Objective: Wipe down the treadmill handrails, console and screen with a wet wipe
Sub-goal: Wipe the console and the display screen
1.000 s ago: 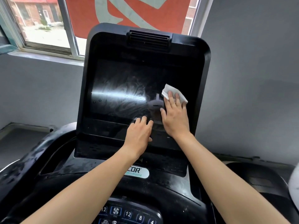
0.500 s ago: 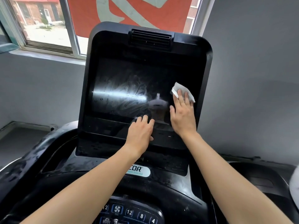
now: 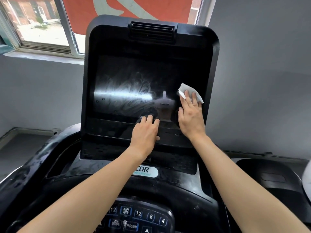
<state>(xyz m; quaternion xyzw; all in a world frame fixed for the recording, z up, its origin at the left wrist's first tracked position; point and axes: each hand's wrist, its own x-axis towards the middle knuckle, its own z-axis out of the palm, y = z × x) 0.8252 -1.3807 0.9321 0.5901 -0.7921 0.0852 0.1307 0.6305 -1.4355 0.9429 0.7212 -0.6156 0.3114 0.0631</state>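
The treadmill's dark screen [image 3: 127, 88] stands upright in its black housing and shows smeared wipe streaks on its left half. My right hand [image 3: 191, 117] presses a white wet wipe [image 3: 190, 92] flat against the screen's right side with straight fingers. My left hand [image 3: 145, 132] rests with its fingertips on the lower edge of the screen, holding nothing. Below lies the black console [image 3: 171, 167] with a button panel [image 3: 139, 217] at the bottom. A dusty left handrail [image 3: 28, 167] curves down at the left.
A window [image 3: 42, 26] with a red banner behind it sits above the grey wall. A second black machine [image 3: 272, 184] stands at the right. A white object [image 3: 307, 180] shows at the right edge.
My right hand has slid the wipe to the right across the screen, from near its middle to its right side. My left hand has stayed at the screen's lower edge.
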